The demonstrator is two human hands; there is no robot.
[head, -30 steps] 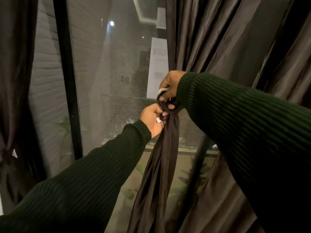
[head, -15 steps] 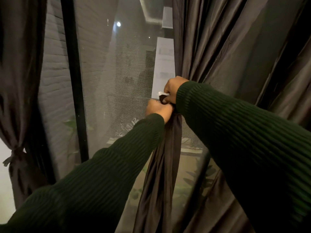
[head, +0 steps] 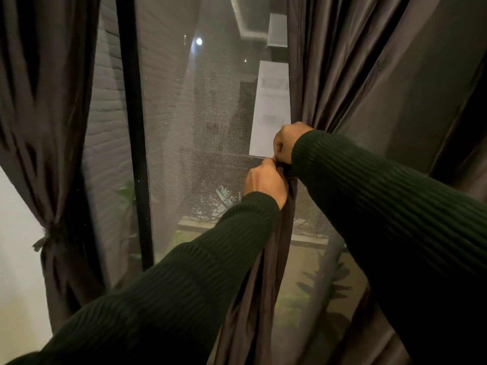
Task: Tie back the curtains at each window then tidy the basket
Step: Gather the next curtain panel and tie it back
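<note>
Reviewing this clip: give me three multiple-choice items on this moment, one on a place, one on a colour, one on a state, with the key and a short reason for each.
1. Where is the curtain that is already tied?
A. At the left of the window
B. Lying on the floor
C. Between the two hands

2. What colour are the sleeves?
A. White
B. Dark green
C. Red

3. What are the hands doing?
A. Hanging idle at the sides
B. Both gripping the gathered curtain at one spot
C. Pressing flat on the glass

Key:
1. A: the left curtain is cinched by a tie beside the black window frame.
2. B: both ribbed sleeves are dark green.
3. B: the left hand and right hand are curled close together on the right curtain where it is bunched.
</note>
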